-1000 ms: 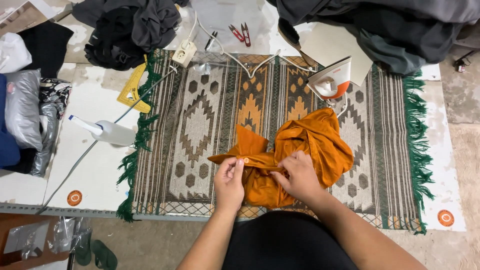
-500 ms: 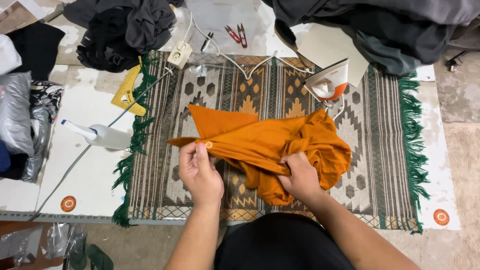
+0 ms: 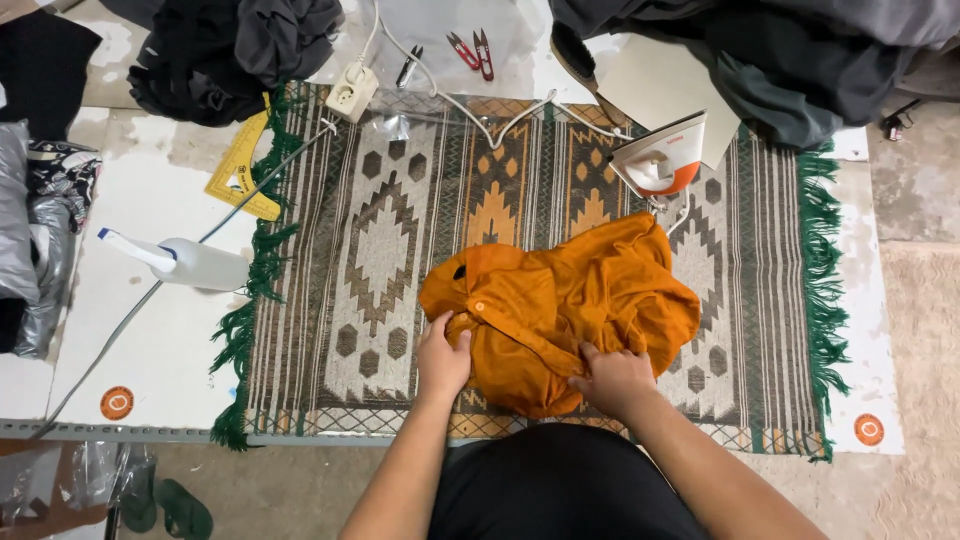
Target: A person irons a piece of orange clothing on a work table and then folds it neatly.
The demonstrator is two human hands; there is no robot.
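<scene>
The patterned rug is lying across the table. A crumpled shirt is sitting on the rug's near middle, with the left hand and right hand resting on its near edge. The iron is standing behind the shirt, on the rug's far side. A spray bottle and a ruler are lying left of the rug. Scissors are lying beyond the rug's far edge.

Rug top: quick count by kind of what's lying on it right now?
Orange garment: 1
Iron: 1
Hands on the garment: 2, left hand, right hand
Total: 4
</scene>
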